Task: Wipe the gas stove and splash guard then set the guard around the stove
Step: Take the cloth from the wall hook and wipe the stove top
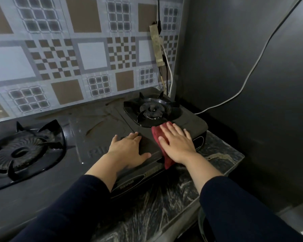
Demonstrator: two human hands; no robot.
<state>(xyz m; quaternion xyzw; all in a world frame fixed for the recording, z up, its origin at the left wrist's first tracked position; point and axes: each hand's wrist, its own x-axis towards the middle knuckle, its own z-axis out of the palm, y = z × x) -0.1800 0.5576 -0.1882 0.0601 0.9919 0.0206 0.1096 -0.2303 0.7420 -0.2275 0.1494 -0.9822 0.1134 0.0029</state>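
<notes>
A dark grey two-burner gas stove [98,126] sits on a marbled countertop [164,198]. My right hand [177,144] lies flat on a red cloth [156,135], pressing it onto the stove top just in front of the right burner [151,110]; the cloth's lower end hangs over the stove's front edge. My left hand [128,151] rests flat on the stove top beside it, fingers apart, holding nothing. The left burner [21,152] is at the far left. A checked, tile-patterned panel [94,55], which looks like the splash guard, stands upright behind the stove.
A dark flat surface [234,67] rises close on the stove's right. A white cable [252,70] runs across it down to the counter. A grimy power strip [157,44] with black leads hangs at the back right corner. Streaks mark the stove's middle.
</notes>
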